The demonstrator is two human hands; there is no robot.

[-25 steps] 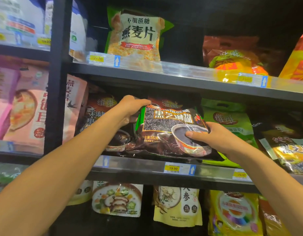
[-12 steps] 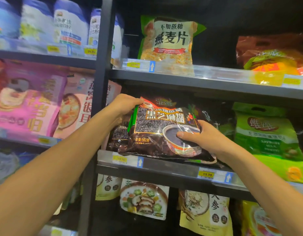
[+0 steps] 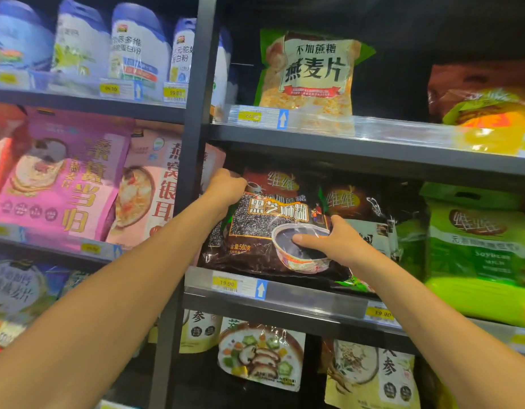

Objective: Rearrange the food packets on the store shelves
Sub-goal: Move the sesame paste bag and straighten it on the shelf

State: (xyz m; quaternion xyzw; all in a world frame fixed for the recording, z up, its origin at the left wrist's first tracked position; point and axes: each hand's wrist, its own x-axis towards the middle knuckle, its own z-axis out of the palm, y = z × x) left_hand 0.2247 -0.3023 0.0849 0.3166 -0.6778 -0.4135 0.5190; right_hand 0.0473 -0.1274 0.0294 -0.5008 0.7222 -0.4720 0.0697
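Head view: two hands on one black sesame paste packet [image 3: 264, 228] at the left end of the middle shelf [image 3: 314, 304], its bottom edge just above the price rail. Left hand [image 3: 226, 188] grips its top-left corner. Right hand [image 3: 336, 240] holds its right edge, thumb across the printed bowl, fingers hidden behind. Two dark packets [image 3: 352, 202] behind it, mostly covered. One oat flakes packet [image 3: 308, 75] on the shelf above. One green soy milk packet [image 3: 476, 246] at right, cut off. Left-bay packets blurred.

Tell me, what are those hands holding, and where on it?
Both hold the dark glossy plastic food packet: left hand grips its top-left corner, right hand its right edge.
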